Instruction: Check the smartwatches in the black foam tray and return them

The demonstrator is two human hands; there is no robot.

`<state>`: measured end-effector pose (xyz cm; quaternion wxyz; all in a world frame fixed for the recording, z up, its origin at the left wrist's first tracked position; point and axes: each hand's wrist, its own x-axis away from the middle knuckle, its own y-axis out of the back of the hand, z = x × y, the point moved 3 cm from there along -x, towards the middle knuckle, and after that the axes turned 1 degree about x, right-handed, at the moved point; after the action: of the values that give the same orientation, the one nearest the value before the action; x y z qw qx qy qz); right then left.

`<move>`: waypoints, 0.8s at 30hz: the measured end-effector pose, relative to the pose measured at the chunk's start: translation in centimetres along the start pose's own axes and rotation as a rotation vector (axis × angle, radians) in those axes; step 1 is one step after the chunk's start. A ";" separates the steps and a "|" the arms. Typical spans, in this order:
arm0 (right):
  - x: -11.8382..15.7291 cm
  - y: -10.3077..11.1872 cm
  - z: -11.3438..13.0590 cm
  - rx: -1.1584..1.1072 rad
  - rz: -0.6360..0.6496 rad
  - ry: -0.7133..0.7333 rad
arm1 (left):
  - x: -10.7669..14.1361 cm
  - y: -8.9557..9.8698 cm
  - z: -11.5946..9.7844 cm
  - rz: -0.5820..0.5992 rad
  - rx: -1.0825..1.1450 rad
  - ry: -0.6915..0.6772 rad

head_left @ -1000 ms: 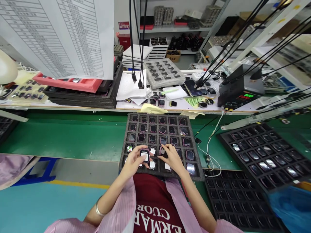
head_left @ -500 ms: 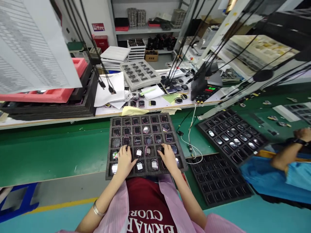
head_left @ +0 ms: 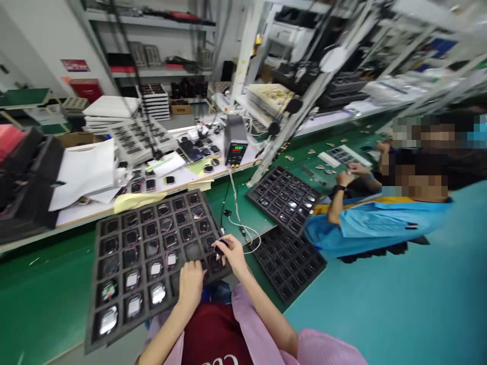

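Observation:
A black foam tray [head_left: 97, 284] of square compartments lies before me at the edge of the green bench, many holding dark square smartwatch bodies. Several screens near its front are lit white, and one watch [head_left: 109, 290] shows colours. Above the tray's right side, my right hand [head_left: 235, 256] pinches a dark watch [head_left: 221, 247] between thumb and fingers. My left hand [head_left: 191, 284] rests at the tray's front right part, fingers curled down; a dark edge shows by its fingertips, and what it grips is hidden. A bare compartment [head_left: 192, 251] lies between the hands.
Two more loaded black trays [head_left: 266, 200] [head_left: 291, 268] sit to the right, overlapping. A white cable [head_left: 249, 230] runs down beside my tray from a power supply [head_left: 236, 144] with lit digits. Farther right, a person in blue [head_left: 357, 220] works at the bench.
My view has swung right. The right hand has lifted a watch out of the tray. My left hand has moved from the tray's left side to its right part.

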<state>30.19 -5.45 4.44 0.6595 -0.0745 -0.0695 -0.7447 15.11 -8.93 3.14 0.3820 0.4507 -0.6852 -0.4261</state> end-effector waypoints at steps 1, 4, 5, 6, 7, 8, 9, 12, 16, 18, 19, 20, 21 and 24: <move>0.3 0.9 0.3 -0.038 -0.002 -0.010 | 0.1 -0.3 0.2 -0.014 0.008 0.009; 1.4 2.7 1.1 -0.127 0.047 -0.041 | 0.2 -1.3 1.4 -0.078 0.163 0.068; 1.7 2.9 1.3 -0.158 0.080 -0.056 | 0.2 -1.5 1.8 -0.105 0.281 0.094; 2.1 3.0 1.4 -0.203 0.122 -0.075 | 0.2 -1.6 2.1 -0.127 0.407 0.110; 2.3 3.0 1.5 -0.260 0.168 -0.096 | 0.2 -1.4 2.3 -0.146 0.548 0.121; 2.5 2.8 1.5 -0.323 0.211 -0.116 | 0.3 -1.1 2.5 -0.152 0.700 0.132; 2.6 2.6 1.6 -0.385 0.248 -0.132 | 0.3 -0.5 2.6 -0.143 0.863 0.155; 2.3 1.6 2.1 -0.501 0.278 -0.127 | 0.4 1.8 2.8 -0.019 1.360 0.318; 1.5 -0.6 3.4 -0.568 0.310 -0.115 | 0.7 5.5 2.7 0.069 1.652 0.453; 1.4 -1.7 4.2 -0.600 0.373 -0.146 | 0.7 6.7 2.5 0.065 1.672 0.437; 1.4 -2.2 4.6 -0.612 0.406 -0.163 | 0.7 7.1 2.4 0.055 1.657 0.423; 1.4 -2.7 4.9 -0.620 0.434 -0.177 | 0.6 7.4 2.4 0.047 1.620 0.401; 1.4 -3.0 5.1 -0.624 0.460 -0.186 | 0.5 7.6 2.4 0.031 1.562 0.369; 1.2 -3.4 5.6 -0.621 0.514 -0.194 | 0.2 7.7 2.5 -0.051 1.375 0.311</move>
<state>26.81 -5.06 10.11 0.7607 -0.3547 0.1173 -0.5309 10.54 -6.75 9.50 0.0939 0.6615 -0.7258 0.1640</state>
